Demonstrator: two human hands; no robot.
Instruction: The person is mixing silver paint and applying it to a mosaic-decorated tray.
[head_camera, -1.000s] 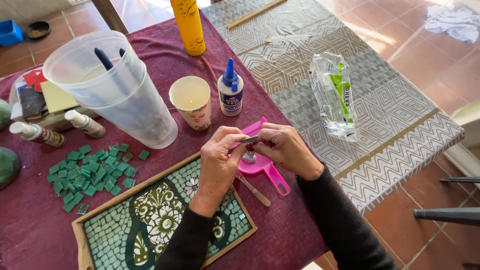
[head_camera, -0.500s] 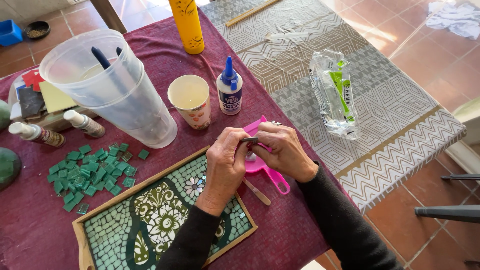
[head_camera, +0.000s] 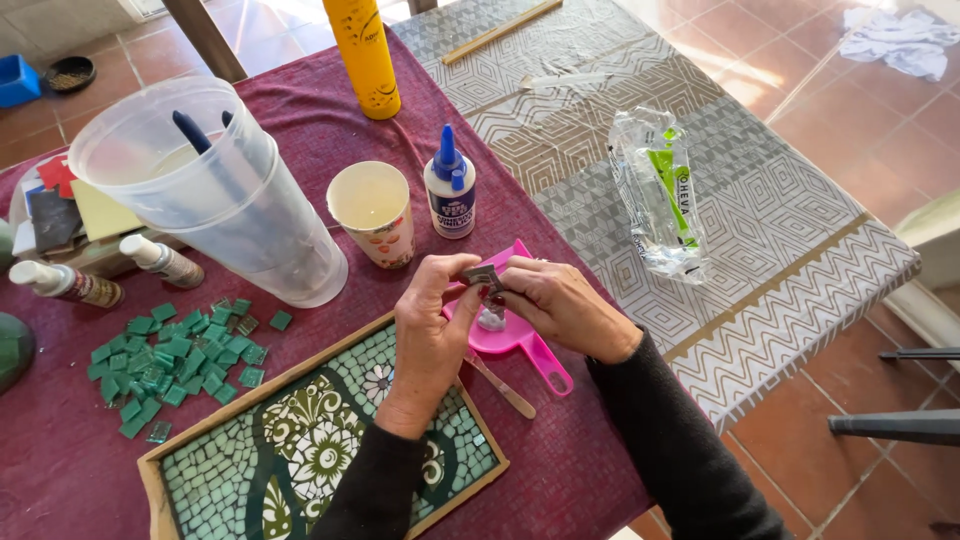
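Both hands have drifted a little toward the paper cup since the earlier frames and sit slightly higher over the dustpan, though the grip looks much the same. Left hand (head_camera: 432, 320) and right hand (head_camera: 560, 305) meet fingertip to fingertip, pinched together on a small grey tile piece (head_camera: 481, 274) held just above the pink dustpan (head_camera: 512, 335), where a pale scrap lies in the scoop. Whether a tool is tucked in the right palm cannot be told.

Below the wrists lies the framed mosaic panel (head_camera: 300, 450) — its white flowers, dark green bands and pale green field look almost wholly laid, with the left forearm hiding part of the middle. A heap of loose green tiles (head_camera: 170, 350) remains unused to its left on the maroon tablecloth (head_camera: 560, 470), so by my reading only a few gaps are left to fill.

A wooden stick (head_camera: 503, 387) rests beside the dustpan handle. Behind stand the paper cup (head_camera: 373, 212), the white glue bottle with a blue cap (head_camera: 450, 190) and a large clear plastic jug (head_camera: 215, 200) — all near, none touched.
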